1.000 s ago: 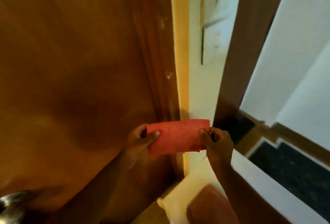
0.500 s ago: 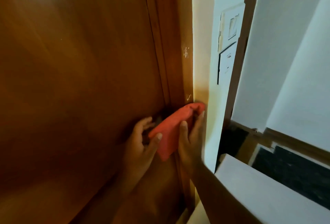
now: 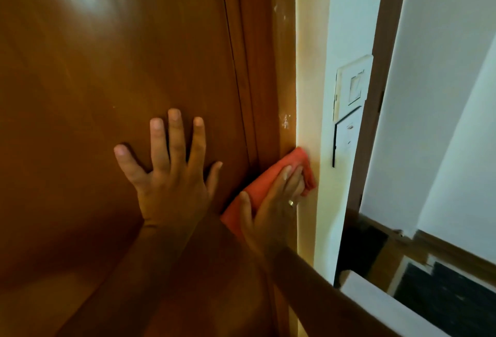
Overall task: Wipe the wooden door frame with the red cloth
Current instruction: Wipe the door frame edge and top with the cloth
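Observation:
The wooden door frame (image 3: 271, 73) runs as a vertical brown strip between the door (image 3: 107, 95) and the cream wall edge. The red cloth (image 3: 264, 179) is bunched against the frame at mid height. My right hand (image 3: 271, 210) presses flat on the cloth, fingers over it and wearing a ring. My left hand (image 3: 169, 173) lies flat on the door panel with fingers spread, just left of the cloth and holding nothing. White specks mark the frame above the cloth.
A white switch plate (image 3: 351, 89) and a second panel below it sit on the wall right of the frame. A darker wooden post (image 3: 375, 95) stands further right. A white ledge (image 3: 381, 310) lies at lower right, dark flooring beyond.
My left hand let go of the cloth and spread flat on the door. My right hand alone now presses the cloth against the frame. The view has tilted upward.

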`<state>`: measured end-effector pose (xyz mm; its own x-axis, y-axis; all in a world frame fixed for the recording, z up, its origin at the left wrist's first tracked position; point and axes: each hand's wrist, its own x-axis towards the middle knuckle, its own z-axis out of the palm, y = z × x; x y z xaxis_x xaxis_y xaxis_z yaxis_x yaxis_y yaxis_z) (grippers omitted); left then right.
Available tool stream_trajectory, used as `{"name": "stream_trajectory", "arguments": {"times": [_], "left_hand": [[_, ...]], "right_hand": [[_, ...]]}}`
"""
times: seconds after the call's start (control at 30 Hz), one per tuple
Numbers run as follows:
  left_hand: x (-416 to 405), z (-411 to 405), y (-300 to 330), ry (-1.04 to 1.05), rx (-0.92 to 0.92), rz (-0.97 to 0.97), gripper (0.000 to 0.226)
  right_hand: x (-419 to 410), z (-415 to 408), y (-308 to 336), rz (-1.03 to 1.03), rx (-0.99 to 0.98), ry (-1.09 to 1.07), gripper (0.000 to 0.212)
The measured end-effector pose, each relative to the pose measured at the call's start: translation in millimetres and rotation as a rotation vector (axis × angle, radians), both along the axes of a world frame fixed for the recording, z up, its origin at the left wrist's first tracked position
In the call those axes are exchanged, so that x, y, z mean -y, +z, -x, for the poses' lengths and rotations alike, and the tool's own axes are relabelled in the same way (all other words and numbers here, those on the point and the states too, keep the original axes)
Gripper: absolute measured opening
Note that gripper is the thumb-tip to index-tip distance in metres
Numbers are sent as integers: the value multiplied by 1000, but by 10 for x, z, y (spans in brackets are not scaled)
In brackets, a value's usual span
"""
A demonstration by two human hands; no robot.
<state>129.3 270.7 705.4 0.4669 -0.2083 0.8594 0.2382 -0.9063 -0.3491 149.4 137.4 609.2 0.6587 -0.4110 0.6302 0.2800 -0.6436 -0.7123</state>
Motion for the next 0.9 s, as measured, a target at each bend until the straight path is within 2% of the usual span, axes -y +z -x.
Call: {"name": "stream_trajectory", "arguments": {"times": [0.13, 0.23, 0.3, 0.43, 0.5, 0.57, 0.63, 0.73, 0.8, 0.9], "left_hand": [[3, -58, -38, 1, 64, -14, 80], [-2, -78, -50, 27, 85, -39, 82], [-7, -88, -61, 41, 92, -57, 83], [-19, -102, -79, 48, 101, -54, 84], [-16, -113, -67, 51, 106, -58, 84], [-13, -112, -65, 53, 109, -62, 85], [-16, -125, -69, 62, 118, -78, 85], [-9, -132, -68, 73, 137, -86, 85], [-5, -124, -53, 81, 137, -85, 85], [10, -101, -32, 95, 126, -72, 83]], "right_hand": [[156, -234, 551, 172, 244, -83, 88], [229, -350, 623, 262, 314, -109, 79], [323, -355, 242, 354, 290, -112, 73], [607, -122, -865, 640, 82, -17, 61], [639, -71, -990, 591, 34, 38, 55], [547, -83, -738, 462, 70, 86, 70], [450, -147, -219, 382, 175, 116, 83], [426, -303, 828, 340, 367, 48, 76], [416, -412, 1359, 341, 419, -22, 74], [429, -463, 1486, 403, 415, -117, 69]]}}
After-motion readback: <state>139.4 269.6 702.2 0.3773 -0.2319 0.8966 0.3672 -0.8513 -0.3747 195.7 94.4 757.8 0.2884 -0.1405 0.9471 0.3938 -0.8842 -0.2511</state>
